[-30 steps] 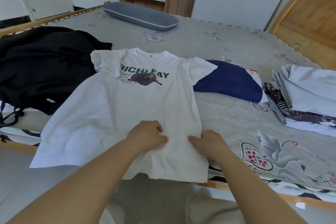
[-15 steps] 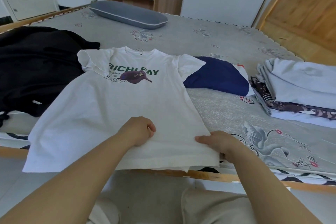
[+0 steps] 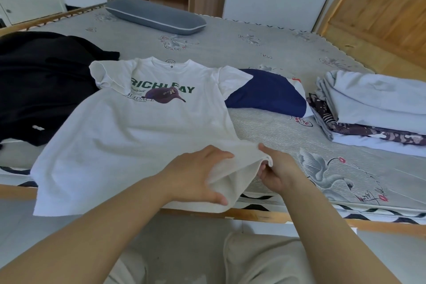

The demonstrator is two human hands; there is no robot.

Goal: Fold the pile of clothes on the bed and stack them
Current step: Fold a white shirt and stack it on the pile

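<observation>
A white T-shirt (image 3: 129,136) with green lettering and a purple cap print lies face up on the bed, its hem hanging over the near edge. My left hand (image 3: 196,175) pinches the hem's right part from the left. My right hand (image 3: 276,168) grips the shirt's lower right corner, which is lifted and bunched between both hands. A black garment (image 3: 41,85) lies heaped at the left. A navy garment (image 3: 269,94) lies partly under the shirt's right sleeve. A stack of folded clothes (image 3: 373,108) sits at the right.
The grey patterned bed cover (image 3: 265,48) stretches to the far side, with a grey pillow (image 3: 154,16) at the back. The wooden bed rail (image 3: 288,217) runs along the near edge. My legs stand just below it. Drawers and a white wall lie behind.
Both hands went from pressing flat on the hem to gripping it. The lower right corner has been lifted and gathered toward the left.
</observation>
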